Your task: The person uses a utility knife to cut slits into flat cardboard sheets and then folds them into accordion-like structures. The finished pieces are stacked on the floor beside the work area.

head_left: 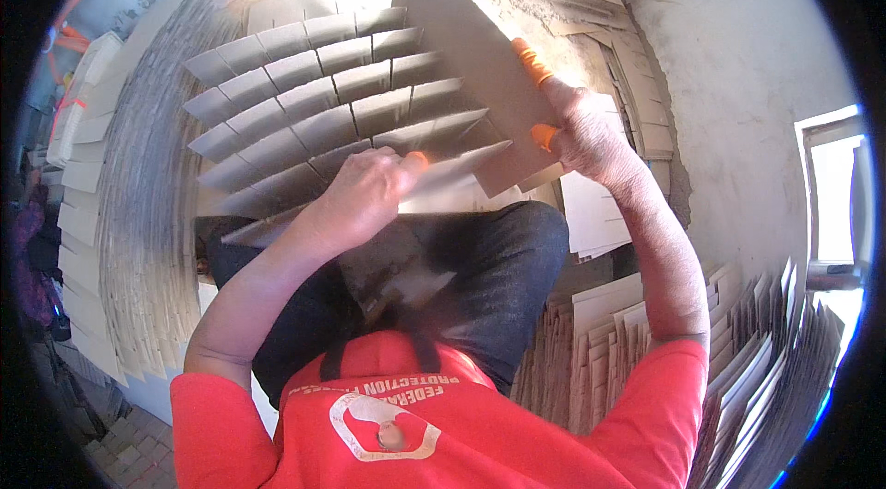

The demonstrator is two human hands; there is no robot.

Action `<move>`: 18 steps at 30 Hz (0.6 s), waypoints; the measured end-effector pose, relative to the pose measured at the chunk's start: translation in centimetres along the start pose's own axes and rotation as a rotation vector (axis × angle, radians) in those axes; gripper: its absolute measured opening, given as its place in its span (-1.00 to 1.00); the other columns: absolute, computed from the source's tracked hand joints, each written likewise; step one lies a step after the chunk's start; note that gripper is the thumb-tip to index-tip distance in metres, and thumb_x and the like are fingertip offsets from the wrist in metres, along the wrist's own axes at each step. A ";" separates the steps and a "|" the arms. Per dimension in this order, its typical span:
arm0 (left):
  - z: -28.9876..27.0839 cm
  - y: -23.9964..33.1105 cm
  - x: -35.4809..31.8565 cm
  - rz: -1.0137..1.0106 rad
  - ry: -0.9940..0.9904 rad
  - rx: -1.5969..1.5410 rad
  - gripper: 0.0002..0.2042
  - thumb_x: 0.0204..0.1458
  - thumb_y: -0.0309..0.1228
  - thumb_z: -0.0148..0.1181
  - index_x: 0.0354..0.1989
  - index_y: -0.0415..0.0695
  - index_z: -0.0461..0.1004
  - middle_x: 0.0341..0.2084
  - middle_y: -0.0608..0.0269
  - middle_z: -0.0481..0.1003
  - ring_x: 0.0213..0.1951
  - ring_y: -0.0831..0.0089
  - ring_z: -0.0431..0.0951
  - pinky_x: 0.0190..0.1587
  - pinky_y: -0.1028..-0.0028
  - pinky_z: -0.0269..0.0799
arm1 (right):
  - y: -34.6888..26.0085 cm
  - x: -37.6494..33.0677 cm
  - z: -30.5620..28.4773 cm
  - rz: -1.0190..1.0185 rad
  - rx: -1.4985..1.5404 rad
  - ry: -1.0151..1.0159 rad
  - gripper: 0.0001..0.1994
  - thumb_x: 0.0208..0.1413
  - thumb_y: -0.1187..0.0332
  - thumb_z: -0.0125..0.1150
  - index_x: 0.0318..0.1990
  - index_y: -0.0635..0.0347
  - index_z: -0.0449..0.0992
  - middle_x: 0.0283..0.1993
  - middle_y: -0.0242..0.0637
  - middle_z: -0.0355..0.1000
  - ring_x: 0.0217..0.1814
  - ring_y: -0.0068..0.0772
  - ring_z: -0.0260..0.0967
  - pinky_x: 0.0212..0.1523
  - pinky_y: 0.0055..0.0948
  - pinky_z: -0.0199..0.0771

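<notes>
The right hand (586, 134) is pinching a flat cardboard sheet (452, 55) at the right of the cardboard grid (318, 88). Its orange-covered thumb is pressing on the face of the sheet, and its index finger, also wearing an orange finger cover (533, 63), is lying along the sheet's right edge. Most of the sheet is reaching leftward and away from that grip, its pointed far end standing beyond the grid's far right corner, while its lower end is hanging just beside the grid's near right corner. The left hand (369, 189) is resting at the near side of the grid, its fingers curling and its orange-tipped thumb pointing right, next to the nearest strips; the fingertips are hidden, so whether they are pinching a strip cannot be told. The grid itself is spreading away from the left hand and to its left, its slotted strips crossing and leaning in rows. Two legs in dark trousers (503, 254) are showing on the near side of the grid, and a red shirt (517, 434) is showing nearer still. A tall pile of cardboard (148, 194) is standing to the left of the grid, while more upright cardboard pieces (600, 341) are leaning together on its near right. A pale wall (748, 83) is rising well to the right of the grid.
</notes>
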State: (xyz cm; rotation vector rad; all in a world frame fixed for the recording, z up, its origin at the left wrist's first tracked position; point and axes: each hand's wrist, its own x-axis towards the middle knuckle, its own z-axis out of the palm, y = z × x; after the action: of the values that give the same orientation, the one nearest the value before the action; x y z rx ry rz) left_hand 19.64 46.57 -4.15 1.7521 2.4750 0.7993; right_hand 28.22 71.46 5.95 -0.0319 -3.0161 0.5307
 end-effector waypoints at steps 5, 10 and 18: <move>-0.4 -0.5 0.1 -0.005 0.026 -0.051 -0.91 -0.06 -0.58 0.01 -0.36 -0.26 0.38 -0.62 -0.11 0.42 -0.44 -0.05 0.52 -0.38 0.11 0.41 | 1.0 -0.1 0.1 0.016 -0.120 -0.048 -0.34 -0.19 0.60 0.29 0.20 0.13 0.33 -0.34 0.00 0.50 -0.23 -0.08 0.53 -0.18 -0.26 0.52; -0.5 -0.1 -0.5 -0.018 0.011 -0.038 -0.89 0.02 -0.48 0.05 -0.30 -0.24 0.40 -0.57 -0.11 0.43 -0.38 -0.04 0.52 -0.32 0.11 0.42 | 1.8 -0.5 1.7 -0.038 -0.110 -0.050 -0.37 -0.18 0.63 0.24 0.18 0.17 0.36 -0.29 -0.01 0.50 -0.18 -0.06 0.51 -0.12 -0.29 0.49; 2.5 2.4 3.9 0.080 0.178 -0.096 -0.74 -0.04 -0.48 0.24 -0.14 -0.22 0.46 -0.36 -0.04 0.52 -0.30 -0.02 0.53 -0.22 0.15 0.47 | 2.8 -1.1 2.2 -0.169 0.009 -0.065 -0.48 -0.22 0.61 0.20 0.04 0.22 0.38 -0.37 -0.02 0.49 -0.29 -0.06 0.51 -0.23 -0.25 0.51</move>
State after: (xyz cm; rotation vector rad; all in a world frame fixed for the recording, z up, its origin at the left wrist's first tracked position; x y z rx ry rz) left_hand 21.05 51.58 -4.29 1.8321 2.4361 1.1068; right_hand 29.16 73.29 2.89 0.2429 -3.0411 0.5384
